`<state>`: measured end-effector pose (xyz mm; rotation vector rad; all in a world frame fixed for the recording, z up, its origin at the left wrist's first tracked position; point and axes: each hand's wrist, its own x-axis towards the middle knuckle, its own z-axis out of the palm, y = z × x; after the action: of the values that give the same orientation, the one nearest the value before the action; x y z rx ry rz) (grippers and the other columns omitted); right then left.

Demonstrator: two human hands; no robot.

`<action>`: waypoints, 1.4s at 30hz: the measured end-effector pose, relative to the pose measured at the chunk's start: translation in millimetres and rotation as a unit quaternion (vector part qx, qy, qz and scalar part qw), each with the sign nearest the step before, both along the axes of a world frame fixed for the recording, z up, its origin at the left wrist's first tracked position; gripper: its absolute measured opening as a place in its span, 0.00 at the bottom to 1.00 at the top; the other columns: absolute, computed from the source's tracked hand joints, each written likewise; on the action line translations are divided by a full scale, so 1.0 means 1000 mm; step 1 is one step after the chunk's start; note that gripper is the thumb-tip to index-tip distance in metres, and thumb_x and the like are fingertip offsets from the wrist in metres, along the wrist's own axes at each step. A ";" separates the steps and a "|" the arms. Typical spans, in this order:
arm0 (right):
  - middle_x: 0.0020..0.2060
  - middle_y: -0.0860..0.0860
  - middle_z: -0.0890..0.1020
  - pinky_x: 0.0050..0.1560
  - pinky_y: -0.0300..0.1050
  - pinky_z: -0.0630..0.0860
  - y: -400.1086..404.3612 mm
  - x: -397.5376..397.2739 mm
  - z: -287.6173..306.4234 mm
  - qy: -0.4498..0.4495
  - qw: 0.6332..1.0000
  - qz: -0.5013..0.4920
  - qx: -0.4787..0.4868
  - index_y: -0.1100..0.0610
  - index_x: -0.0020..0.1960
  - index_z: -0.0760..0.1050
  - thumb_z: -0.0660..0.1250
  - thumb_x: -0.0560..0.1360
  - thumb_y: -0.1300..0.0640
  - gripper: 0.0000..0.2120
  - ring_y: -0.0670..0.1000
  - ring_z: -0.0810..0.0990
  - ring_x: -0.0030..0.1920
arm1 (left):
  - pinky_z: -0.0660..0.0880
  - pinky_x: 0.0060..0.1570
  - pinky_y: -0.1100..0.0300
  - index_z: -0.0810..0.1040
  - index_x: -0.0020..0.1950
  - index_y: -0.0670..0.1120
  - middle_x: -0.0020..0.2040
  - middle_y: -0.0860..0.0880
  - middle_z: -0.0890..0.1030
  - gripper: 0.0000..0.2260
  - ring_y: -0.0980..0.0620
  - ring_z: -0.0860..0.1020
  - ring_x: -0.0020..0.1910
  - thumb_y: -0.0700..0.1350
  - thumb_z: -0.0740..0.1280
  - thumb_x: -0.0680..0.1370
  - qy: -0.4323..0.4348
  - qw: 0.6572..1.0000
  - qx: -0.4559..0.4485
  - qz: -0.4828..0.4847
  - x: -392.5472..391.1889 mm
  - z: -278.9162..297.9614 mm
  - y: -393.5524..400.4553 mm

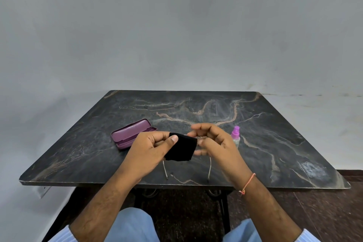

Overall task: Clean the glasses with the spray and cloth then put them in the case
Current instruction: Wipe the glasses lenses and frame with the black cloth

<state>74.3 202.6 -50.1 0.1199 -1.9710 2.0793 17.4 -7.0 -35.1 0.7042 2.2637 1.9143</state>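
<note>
Glasses held up over the near table edge, cloth on a lens.

Left hand (149, 148) pinches a black cloth (181, 147) between thumb and fingers against the glasses (209, 169); right hand (213, 141) grips the frame's other side, fingers curled. Both temple arms hang toward the person. Purple case (127, 135) lies open on the dark marble table (275, 143), left; pink-capped spray bottle (235, 135) stands upright, right.
</note>
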 end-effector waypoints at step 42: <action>0.51 0.60 0.89 0.55 0.61 0.86 0.011 0.038 -0.007 -0.136 0.979 -0.118 -0.095 0.58 0.54 0.85 0.73 0.80 0.60 0.03 0.59 0.90 0.53 | 0.84 0.48 0.56 0.87 0.57 0.47 0.52 0.52 0.88 0.11 0.52 0.87 0.48 0.52 0.67 0.86 0.537 0.801 -0.263 0.036 -0.117 -0.029 -0.016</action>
<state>112.1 214.1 -56.7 -0.4364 -1.8073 2.2014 -100.0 -22.9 -64.2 1.9352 3.1828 0.7428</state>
